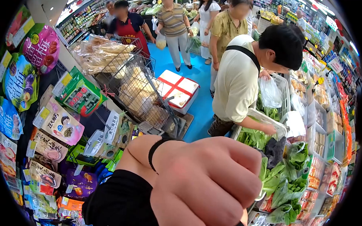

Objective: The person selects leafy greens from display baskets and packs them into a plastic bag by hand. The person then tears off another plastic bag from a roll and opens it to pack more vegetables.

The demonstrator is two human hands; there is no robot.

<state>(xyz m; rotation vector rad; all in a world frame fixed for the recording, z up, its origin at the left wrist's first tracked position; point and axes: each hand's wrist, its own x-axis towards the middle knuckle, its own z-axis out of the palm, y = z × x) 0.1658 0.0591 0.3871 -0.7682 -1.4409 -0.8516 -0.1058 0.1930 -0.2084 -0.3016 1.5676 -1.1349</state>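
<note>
the left hand [204, 177] fills the space close to the camera, back of the hand up, its fingers curled in and pressed together in a fist; no thing shows in it, and a black wristband [152, 152] circles the wrist. the right hand is out of view, so i cannot tell its grip.

just beyond the grip, on its right, are the nearest goods: bagged leafy greens [292, 190], with loose leafy greens [254, 137] in a white crate [268, 117] past the knuckles. so part is wrapped and part lies bare, none of it in the fist. a dark bag [275, 150] rests among them.

the fist itself hides what lies under it. ahead of it, a person in a pale shirt [236, 83] leans over the crate with an arm among the greens, blocking that side. left of the grip hang snack pouches [61, 122]; farther out, a wire trolley [171, 112] and a red-taped white box [178, 87] narrow the way. farthest off stand a person in a red apron [130, 29] and one in a striped shirt [172, 19].
</note>
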